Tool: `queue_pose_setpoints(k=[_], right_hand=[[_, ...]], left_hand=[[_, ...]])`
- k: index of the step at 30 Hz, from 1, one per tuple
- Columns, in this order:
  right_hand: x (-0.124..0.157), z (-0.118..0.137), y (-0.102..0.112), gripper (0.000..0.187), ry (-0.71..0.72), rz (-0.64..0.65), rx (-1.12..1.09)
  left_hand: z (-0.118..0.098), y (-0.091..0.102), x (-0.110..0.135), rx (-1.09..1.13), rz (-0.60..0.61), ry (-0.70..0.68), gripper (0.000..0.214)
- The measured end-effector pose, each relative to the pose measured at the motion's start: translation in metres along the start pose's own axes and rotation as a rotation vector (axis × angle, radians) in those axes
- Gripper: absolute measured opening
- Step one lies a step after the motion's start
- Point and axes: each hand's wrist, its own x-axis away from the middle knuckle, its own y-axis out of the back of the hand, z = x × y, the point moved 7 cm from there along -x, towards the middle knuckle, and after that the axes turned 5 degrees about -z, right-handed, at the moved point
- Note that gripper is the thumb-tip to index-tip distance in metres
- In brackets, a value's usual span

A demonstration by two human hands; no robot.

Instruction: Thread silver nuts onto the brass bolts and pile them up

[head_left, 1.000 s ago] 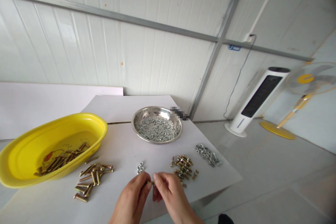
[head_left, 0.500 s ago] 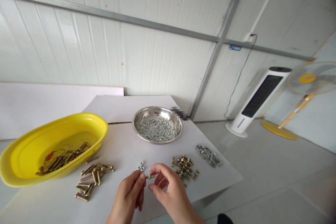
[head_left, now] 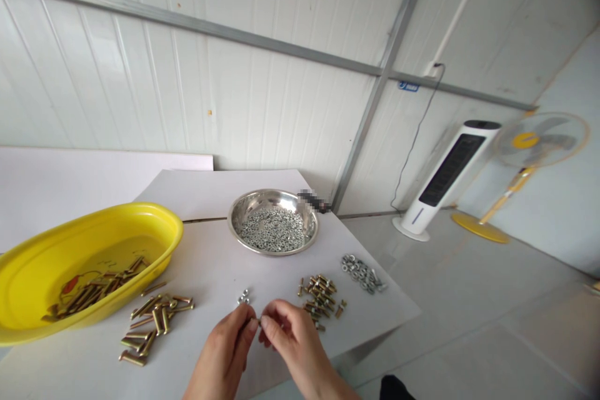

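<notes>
Reading my feed from the left, the yellow plastic basin (head_left: 117, 215) holds a heap of brass-coloured bolts (head_left: 94, 287), and a loose scatter of the same bolts (head_left: 154, 319) lies just beside it on the white table (head_left: 206, 256). Next comes a small cluster of steel nuts (head_left: 243, 297), just above the left hand (head_left: 222, 350), which is closed in a tight pinch. That pinch meets the right hand's (head_left: 293, 340) on a short bolt (head_left: 258, 321), so I read both hands as grasping it. Only a sliver shows. Its long axis seems to run sideways between them, and neither hand looks clearly nearer. I cannot tell whether a nut is on it. Behind sits a steel bowl (head_left: 276, 192) of nuts, and to the right lie a pile of bolts fitted with nuts (head_left: 319, 294) and a row of steel nuts (head_left: 360, 274). Compared with the earlier frame, the hands have closed in and cover more of the bolt.
</notes>
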Motion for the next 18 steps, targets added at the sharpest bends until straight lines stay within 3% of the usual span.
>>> queue_pose_setpoints(k=[5,10,12,18], right_hand=[[0.001,-0.023,-0.011,0.054,-0.163,0.036,-0.196],[0.004,-0.030,-0.016,0.068,-0.233,0.082,-0.234],[0.003,-0.021,-0.008,0.064,-0.162,0.026,-0.189],[0.003,0.009,0.009,0.022,0.082,-0.069,0.042]], left_hand=[[-0.010,-0.004,0.003,-0.090,0.087,-0.075,0.028],[-0.012,-0.007,0.003,0.000,0.089,-0.050,0.033],[-0.005,-0.004,0.002,0.031,0.035,0.008,0.036],[0.032,-0.007,-0.001,0.304,-0.026,0.234,0.043]])
